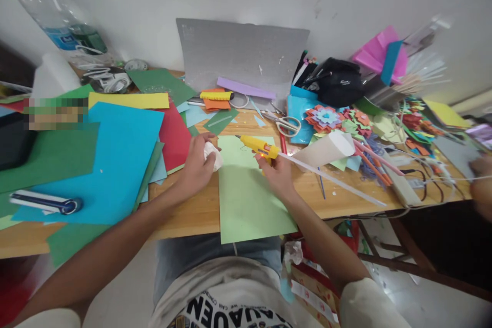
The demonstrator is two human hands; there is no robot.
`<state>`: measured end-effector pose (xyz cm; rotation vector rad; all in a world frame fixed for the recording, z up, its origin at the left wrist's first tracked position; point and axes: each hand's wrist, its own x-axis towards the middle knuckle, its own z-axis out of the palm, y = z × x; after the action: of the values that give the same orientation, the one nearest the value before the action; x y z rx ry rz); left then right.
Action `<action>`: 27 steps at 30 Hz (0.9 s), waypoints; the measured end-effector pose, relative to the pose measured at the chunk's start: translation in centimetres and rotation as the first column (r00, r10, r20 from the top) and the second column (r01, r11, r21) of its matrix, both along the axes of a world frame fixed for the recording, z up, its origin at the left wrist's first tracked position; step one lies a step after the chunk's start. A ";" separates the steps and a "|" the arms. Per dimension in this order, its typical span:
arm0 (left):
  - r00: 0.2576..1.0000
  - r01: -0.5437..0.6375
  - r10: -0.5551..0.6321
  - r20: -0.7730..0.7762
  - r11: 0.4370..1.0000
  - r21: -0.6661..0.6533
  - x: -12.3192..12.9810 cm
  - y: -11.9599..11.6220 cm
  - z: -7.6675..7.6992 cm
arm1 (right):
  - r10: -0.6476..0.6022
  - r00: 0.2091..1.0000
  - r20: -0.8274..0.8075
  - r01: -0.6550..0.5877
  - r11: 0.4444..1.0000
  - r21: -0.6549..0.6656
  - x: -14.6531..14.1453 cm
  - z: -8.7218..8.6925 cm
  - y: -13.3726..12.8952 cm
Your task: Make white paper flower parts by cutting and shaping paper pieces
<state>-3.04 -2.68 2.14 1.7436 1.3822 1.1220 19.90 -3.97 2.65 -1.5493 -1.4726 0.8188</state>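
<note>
My right hand [277, 173] is closed around the handle of a yellow glue gun [259, 146], its nozzle pointing left and a small light glowing orange. A long translucent glue stick [334, 179] sticks out of its back end toward the lower right. In my left hand [200, 163] is a crumpled white tissue [212, 157], pinched between thumb and fingers. A sheet of light green paper [253, 205] lies flat between the two hands, under the glue gun, its near edge hanging over the table's front.
Blue paper [111, 159] and a stapler [46, 201] lie left. Behind are scissors [288, 125], a yellow cutter [217, 96] and a grey board [242, 56]. Paper flowers [325, 118], a white paper roll [326, 151] and cables [434, 174] crowd the right. Another person's hand [482, 182] is blurred at the right edge.
</note>
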 end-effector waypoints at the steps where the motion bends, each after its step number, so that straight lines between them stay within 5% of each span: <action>1: 0.991 0.010 -0.002 0.131 0.998 -0.063 0.0 0.3 -0.2 | -0.012 0.999 -0.046 0.013 1.000 0.023 0.6 -0.1 -0.4; 4: 0.921 0.058 0.031 0.387 0.975 -0.215 0.2 0.9 -0.5 | -0.024 0.989 -0.145 0.028 0.999 0.027 2.2 -0.5 -1.4; 10: 0.827 0.100 0.086 0.556 0.950 -0.296 0.5 1.3 0.1 | -0.043 0.978 -0.202 0.039 0.999 -0.025 4.3 -0.5 -2.3; 18: 0.897 0.018 0.143 0.417 0.934 -0.357 0.0 1.8 -1.1 | -0.109 0.950 -0.291 0.103 0.994 -0.034 8.5 -0.1 -4.4; 24: 0.761 0.241 0.120 0.637 0.860 -0.449 0.9 1.4 1.6 | -0.153 0.910 -0.384 0.130 0.988 -0.086 8.1 -0.1 -4.6; 27: 0.785 0.226 0.127 0.606 0.852 -0.472 1.0 1.2 2.4 | -0.077 0.927 -0.368 0.046 0.995 -0.092 7.1 0.6 -4.1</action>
<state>-2.02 -1.46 4.53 0.8833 1.0647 1.0263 26.97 -8.03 3.23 -1.3972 -1.1205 1.0803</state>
